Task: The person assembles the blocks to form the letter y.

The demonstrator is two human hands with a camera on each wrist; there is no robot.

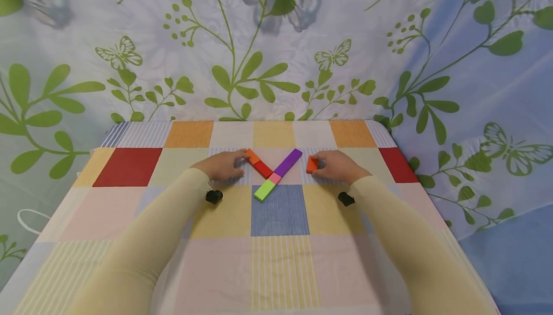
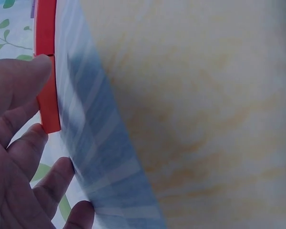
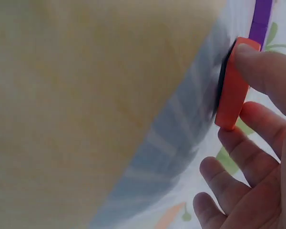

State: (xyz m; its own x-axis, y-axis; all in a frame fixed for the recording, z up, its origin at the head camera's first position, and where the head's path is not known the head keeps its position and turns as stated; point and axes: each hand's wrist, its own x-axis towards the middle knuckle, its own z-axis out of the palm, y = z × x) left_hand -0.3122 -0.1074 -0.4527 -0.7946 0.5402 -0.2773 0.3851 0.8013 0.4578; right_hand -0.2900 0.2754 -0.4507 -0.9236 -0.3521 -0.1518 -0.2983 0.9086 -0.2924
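On the patchwork cloth, small blocks form a V with a tail. Its left arm has an orange block at the outer end and a red block inward. Purple blocks, a pink block and a lime-green block make one slanting line. My left hand pinches the orange block's outer end between thumb and fingers, as the left wrist view shows. Right of the purple blocks, my right hand holds a separate orange-red block, thumb on one face and fingertips at its far side and lower end.
Under the blocks is a table with a patchwork cloth. A white curtain with green leaves and butterflies hangs behind it and along the sides. Small black pieces sit by both wrists. A white cord loop shows at the left edge.
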